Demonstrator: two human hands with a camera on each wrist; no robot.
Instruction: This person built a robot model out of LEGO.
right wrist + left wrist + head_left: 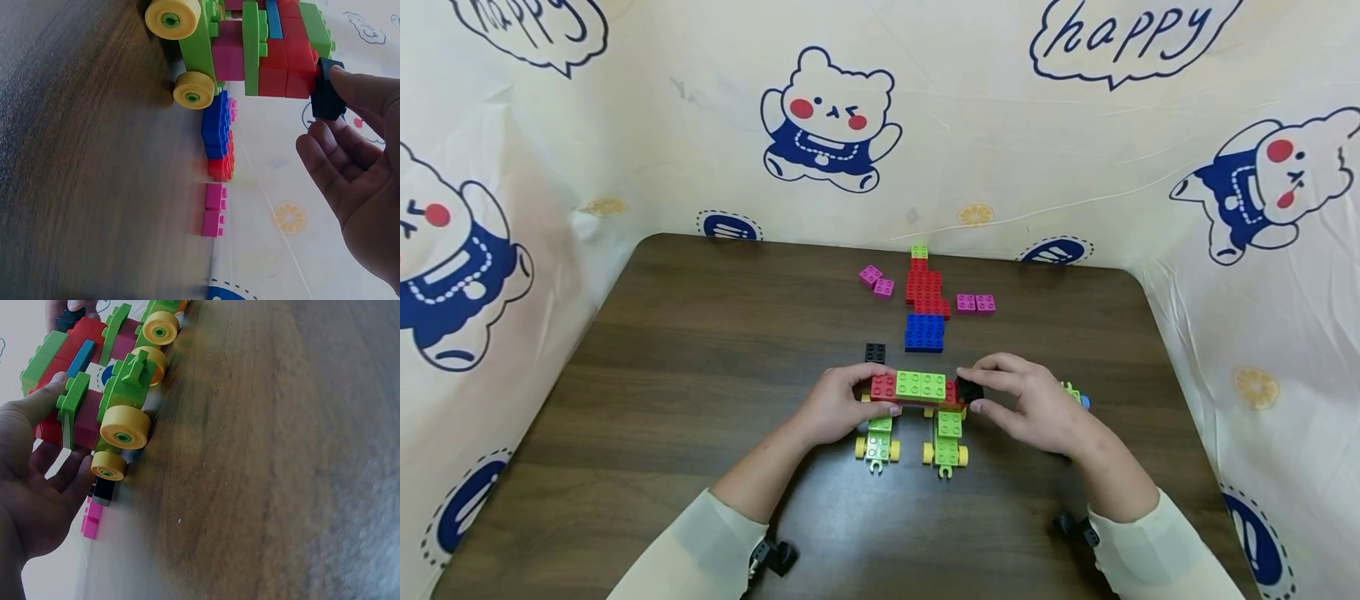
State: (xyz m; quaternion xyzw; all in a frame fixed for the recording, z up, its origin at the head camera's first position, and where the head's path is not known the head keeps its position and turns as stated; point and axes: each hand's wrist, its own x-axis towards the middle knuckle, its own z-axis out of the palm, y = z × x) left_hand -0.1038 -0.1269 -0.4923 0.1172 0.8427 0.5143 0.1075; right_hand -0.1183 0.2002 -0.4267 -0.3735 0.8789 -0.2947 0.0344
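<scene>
The block [327, 99] is black, wheels [125, 427] yellow, table [700, 350] brown wood-grain.

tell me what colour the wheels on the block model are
The wheels are yellow with green centres, showing best in the left wrist view.

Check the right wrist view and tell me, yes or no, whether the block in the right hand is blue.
No, the right hand pinches a black block beside the red bricks.
</scene>
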